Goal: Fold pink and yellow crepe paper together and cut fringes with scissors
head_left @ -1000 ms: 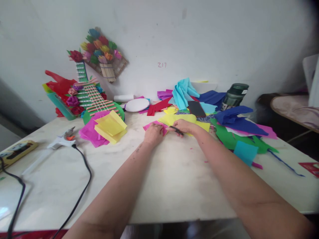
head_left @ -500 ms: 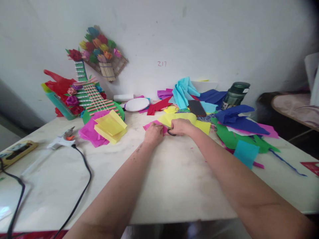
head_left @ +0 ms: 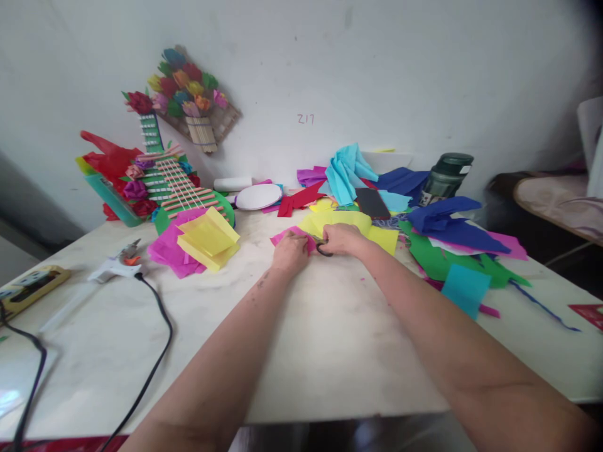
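Note:
My left hand point(head_left: 291, 252) is closed on a piece of pink paper point(head_left: 281, 237) near the middle of the table, its fingers pressed over the sheet. Just right of it, my right hand point(head_left: 345, 239) grips a pair of scissors point(head_left: 325, 250) by the dark handles. The blades point left at the pink paper's edge; their tips are hard to make out. Yellow paper point(head_left: 336, 218) lies flat behind both hands, and part of it sticks out to the right of my right wrist.
At left lie a glue gun point(head_left: 117, 267) with a black cord, a power strip point(head_left: 35, 289), and pink and yellow sheets point(head_left: 210, 238) before a paper-flowered guitar craft point(head_left: 188, 188). A phone point(head_left: 372, 204), a dark bottle point(head_left: 446, 179) and blue paper point(head_left: 443, 223) are at right.
Both hands stay in almost the same place, still on the pink paper and the scissors. The whole view has shifted very slightly.

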A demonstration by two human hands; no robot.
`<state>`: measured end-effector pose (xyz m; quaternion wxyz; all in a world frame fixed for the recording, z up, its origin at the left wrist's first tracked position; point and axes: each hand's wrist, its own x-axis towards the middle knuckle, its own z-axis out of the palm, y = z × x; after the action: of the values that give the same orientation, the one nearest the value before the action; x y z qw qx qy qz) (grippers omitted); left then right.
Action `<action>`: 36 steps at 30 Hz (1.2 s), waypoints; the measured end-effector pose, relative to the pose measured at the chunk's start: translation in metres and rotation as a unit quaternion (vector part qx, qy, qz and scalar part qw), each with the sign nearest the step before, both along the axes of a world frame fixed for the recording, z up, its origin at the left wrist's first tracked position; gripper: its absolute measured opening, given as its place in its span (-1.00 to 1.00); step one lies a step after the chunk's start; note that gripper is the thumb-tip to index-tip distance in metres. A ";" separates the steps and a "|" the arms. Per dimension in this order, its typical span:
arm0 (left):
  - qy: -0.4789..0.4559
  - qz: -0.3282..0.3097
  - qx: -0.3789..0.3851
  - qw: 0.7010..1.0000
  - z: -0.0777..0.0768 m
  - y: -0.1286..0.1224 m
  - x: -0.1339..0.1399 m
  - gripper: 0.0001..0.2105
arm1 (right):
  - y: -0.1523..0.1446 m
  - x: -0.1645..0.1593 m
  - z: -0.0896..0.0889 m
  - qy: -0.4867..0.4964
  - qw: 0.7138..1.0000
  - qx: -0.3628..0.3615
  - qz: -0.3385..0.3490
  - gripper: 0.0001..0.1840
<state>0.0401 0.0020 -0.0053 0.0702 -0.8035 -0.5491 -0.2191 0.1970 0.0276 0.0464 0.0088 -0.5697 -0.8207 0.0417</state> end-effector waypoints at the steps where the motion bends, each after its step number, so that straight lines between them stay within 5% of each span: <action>1: -0.001 0.000 0.001 1.000 0.000 0.000 0.000 -0.77 | -0.001 0.000 0.001 -0.001 1.000 0.002 0.002 -0.53; 10: -0.015 -0.007 0.021 1.000 -0.005 0.003 -0.001 -0.73 | 0.003 0.005 0.003 -0.006 0.999 -0.048 -0.004 -0.56; 16: -0.044 -0.009 0.013 0.999 -0.003 0.002 0.000 -0.73 | 0.005 0.007 0.000 0.007 1.000 -0.021 0.005 -0.56; 23: -0.181 0.076 0.032 0.980 0.009 0.003 -0.007 -0.76 | 0.009 0.011 -0.005 0.049 0.997 -0.057 0.000 -0.54; 27: -0.201 0.202 -0.043 0.958 0.023 0.010 -0.016 -0.69 | 0.007 0.012 -0.004 0.058 0.996 -0.061 -0.003 -0.58; 36: -0.081 0.212 -0.200 0.953 0.028 0.048 -0.030 -0.46 | 0.007 0.012 -0.004 0.067 0.996 -0.055 -0.009 -0.69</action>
<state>0.0100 0.0503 0.0227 -0.0924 -0.6455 -0.7433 -0.1493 0.2094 0.0343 0.0420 0.0330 -0.5727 -0.8095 0.1250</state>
